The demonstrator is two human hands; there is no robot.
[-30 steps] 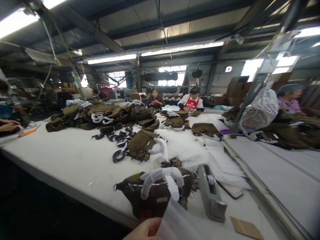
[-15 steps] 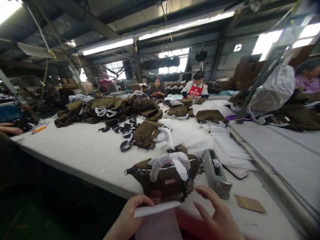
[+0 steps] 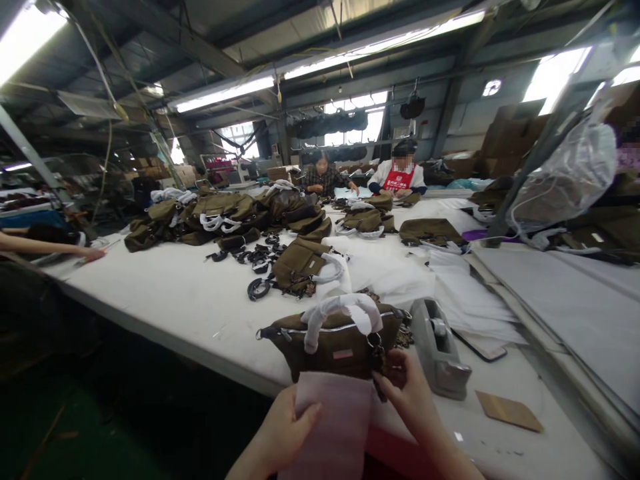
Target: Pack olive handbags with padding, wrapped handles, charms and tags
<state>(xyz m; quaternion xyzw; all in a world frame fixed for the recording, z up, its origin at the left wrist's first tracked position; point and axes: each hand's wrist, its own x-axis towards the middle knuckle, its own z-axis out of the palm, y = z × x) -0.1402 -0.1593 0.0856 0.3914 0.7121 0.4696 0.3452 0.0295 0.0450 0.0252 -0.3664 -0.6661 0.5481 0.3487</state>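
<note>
Thumb and fingers of the left hand (image 3: 283, 430) pinch one pale sheet (image 3: 340, 420); the right hand (image 3: 407, 393), reaching forward, pinches one dark charm (image 3: 379, 363) on one olive handbag (image 3: 320, 357), standing on the table (image 3: 175, 300) beside one tape dispenser (image 3: 453, 375).

On the near side of the handbag (image 3: 320, 352), the left hand (image 3: 293, 427) is closed, its thumb angled rightward. The right hand (image 3: 407, 393) is by the handbag's right end, thumb and fingers curled toward each other. Both bare forearms (image 3: 443, 443) slant inward.
</note>
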